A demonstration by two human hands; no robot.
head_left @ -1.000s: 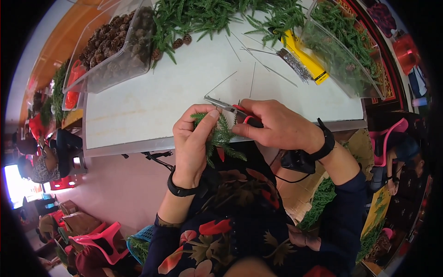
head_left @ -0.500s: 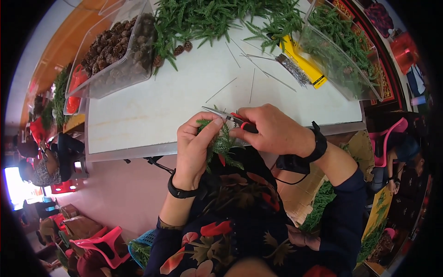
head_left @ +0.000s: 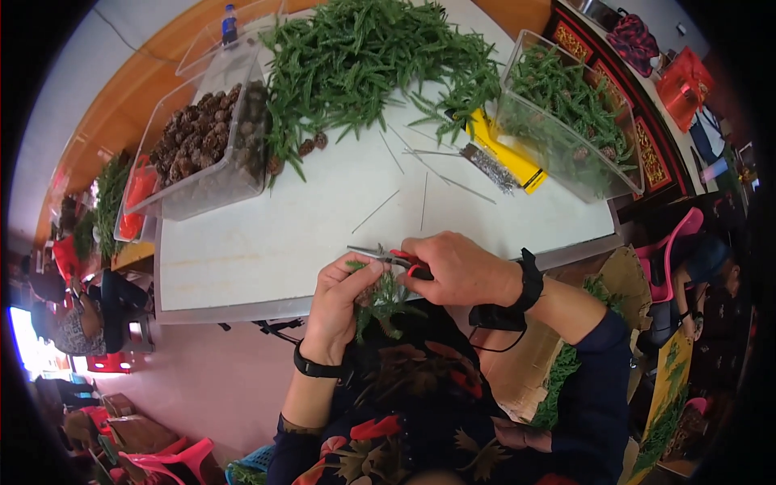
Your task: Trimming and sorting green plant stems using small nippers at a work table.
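Note:
Near the table's front edge, my left hand [head_left: 339, 295] pinches a green artificial pine sprig [head_left: 386, 309] between thumb and fingers. The sprig's leaves hang below the fingers, over my lap. My right hand [head_left: 469, 269] is closed round the red-and-black handles of a pair of pliers [head_left: 398, 258]. Their metal jaws point left, across the top of the sprig and close to my left thumb. What lies between the jaws is too small to make out. Several thin wires [head_left: 424, 202] lie loose on the white table [head_left: 323, 230] beyond my hands.
A clear bin of pine cones [head_left: 194, 137] stands at the left. Green sprigs [head_left: 364, 65] are heaped at the back. Another clear bin of sprigs [head_left: 578, 113] stands at the right, beside a yellow packet [head_left: 501, 149] with short wires on it. Cardboard [head_left: 521, 364] lies below the table's right side.
The view has tilted up, so the table and bins sit lower in the picture. Both hands keep their holds on the sprig and the pliers, with only slight movement.

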